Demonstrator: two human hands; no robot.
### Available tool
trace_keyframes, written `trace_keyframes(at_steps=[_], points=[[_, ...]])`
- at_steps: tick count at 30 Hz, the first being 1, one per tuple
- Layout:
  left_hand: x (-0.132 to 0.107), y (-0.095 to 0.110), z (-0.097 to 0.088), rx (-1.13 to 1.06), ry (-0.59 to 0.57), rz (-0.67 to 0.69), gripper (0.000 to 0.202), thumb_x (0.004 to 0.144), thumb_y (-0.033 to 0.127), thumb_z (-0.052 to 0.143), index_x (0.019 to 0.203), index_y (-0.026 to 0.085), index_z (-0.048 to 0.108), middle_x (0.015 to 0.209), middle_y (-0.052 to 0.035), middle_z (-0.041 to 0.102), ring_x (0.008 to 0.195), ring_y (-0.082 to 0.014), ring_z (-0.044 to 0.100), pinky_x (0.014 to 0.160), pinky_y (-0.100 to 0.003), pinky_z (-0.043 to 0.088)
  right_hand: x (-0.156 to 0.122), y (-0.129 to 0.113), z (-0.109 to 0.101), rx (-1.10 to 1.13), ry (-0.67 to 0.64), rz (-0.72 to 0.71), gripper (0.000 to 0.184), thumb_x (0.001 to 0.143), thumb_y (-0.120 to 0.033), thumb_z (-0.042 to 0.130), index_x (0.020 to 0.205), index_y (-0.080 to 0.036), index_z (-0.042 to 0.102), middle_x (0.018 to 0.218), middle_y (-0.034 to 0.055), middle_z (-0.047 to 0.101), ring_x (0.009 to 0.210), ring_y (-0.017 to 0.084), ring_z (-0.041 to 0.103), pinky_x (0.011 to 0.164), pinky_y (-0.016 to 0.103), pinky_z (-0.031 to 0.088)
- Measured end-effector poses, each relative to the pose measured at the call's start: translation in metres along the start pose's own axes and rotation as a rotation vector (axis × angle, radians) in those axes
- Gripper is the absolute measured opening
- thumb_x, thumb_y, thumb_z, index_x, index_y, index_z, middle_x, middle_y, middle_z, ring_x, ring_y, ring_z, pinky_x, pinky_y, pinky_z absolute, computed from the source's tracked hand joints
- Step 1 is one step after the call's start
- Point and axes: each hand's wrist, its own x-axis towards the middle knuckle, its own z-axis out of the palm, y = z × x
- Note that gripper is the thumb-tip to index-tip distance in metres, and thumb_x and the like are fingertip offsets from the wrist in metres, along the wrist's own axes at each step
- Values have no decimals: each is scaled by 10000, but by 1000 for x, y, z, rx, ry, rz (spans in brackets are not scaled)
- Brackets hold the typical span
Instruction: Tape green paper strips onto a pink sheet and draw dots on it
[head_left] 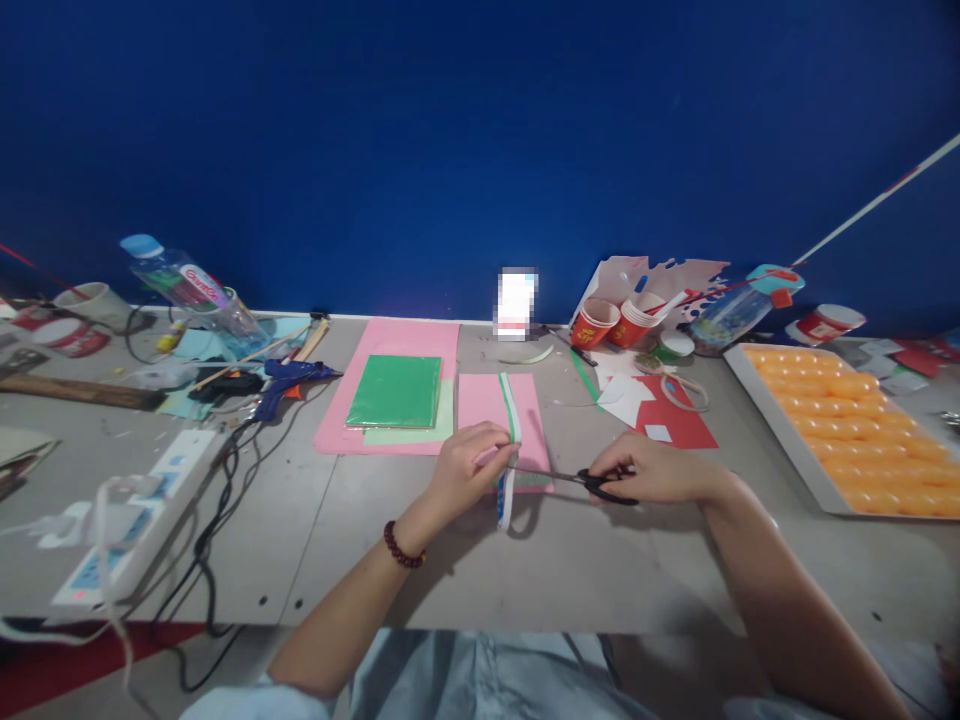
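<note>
While a white, green and blue strip (514, 415) is pinched by the left hand (471, 465) between thumb and fingers, scissors (581, 479) are gripped by their black handles in the right hand (652, 468). The strip is held lengthwise over the smaller pink sheet (476, 400) on the counter (637, 580), its lower end extending past the sheet's near edge. The blade tips are brought to the strip just below the pinching fingers, so the cutting appears to be under way rather than finished; whether any cut has been made there cannot be told. No separated lower piece can be made out. Some cutting seems to have been done already, since white paper scraps (626, 400) are scattered over red paper (694, 430). The green packet (394, 392) is left untouched on the larger pink sheet (352, 440), as is the glue gun (289, 385) beside it.
</note>
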Motion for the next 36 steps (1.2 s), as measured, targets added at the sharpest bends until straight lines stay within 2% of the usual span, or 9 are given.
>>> trace_keyframes(at_steps=[7,15,28,36], points=[[0,-2,1,-10,-25,-24,262,934,314,500,718,185,574,726,-29,603,717,-139,551,667,-247,437,-1,0,0,2,3,-10,287,776,-325,537,812,-144,756,623,12,617,557,115,477,522,222,328],[0,-1,1,-23,-31,-39,260,934,325,497,727,186,571,721,-22,584,700,-135,533,652,-241,426,1,0,3,7,-18,-6,320,778,-430,581,773,-143,722,617,16,594,581,125,487,528,221,329],[0,0,1,-78,-25,-70,243,920,284,529,700,181,541,702,-1,553,679,-120,504,650,-236,398,-1,-4,3,30,-20,18,278,791,-382,587,792,-142,728,600,-2,556,566,111,456,520,216,305],[0,0,1,-81,-29,-86,261,927,311,501,700,184,523,691,5,522,667,-121,484,647,-240,391,0,0,4,22,-17,2,308,793,-423,600,792,-142,729,591,-6,556,554,105,445,507,217,293]])
